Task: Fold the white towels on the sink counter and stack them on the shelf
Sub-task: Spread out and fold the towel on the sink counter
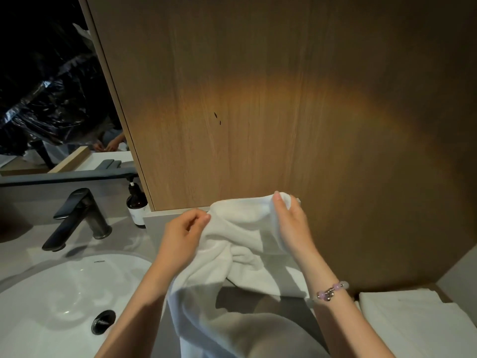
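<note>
Two hands hold one white towel (pixel 240 228) up over the table (pixel 154 226), just right of the sink (pixel 64 285), as the head view shows it. The left hand (pixel 184 236) pinches the upper edge, its fingers (pixel 202 217) curled together on the cloth. The right hand (pixel 293 223) grips the far right corner, fingers (pixel 280 202) clamped round it. The cloth is bunched and twisted in the middle, and its lower part drapes over the near table edge towards the person.

Risks, as I judge them:
- The twist could get folded in and leave a lumpy, crooked fold unless the cloth is shaken flat.
- The hanging part on the left could swing into the sink and pick up water.
- A wide sweep of the left hand could knock the bottle (pixel 138 205) standing just beyond it.

Count:
- one loose towel
- one pile of folded towels (pixel 413 321) at the near right, whose layers I cannot count
- one tap (pixel 77 218)
- one bottle
- one sink
- one bracelet (pixel 333 290) on the right wrist
</note>
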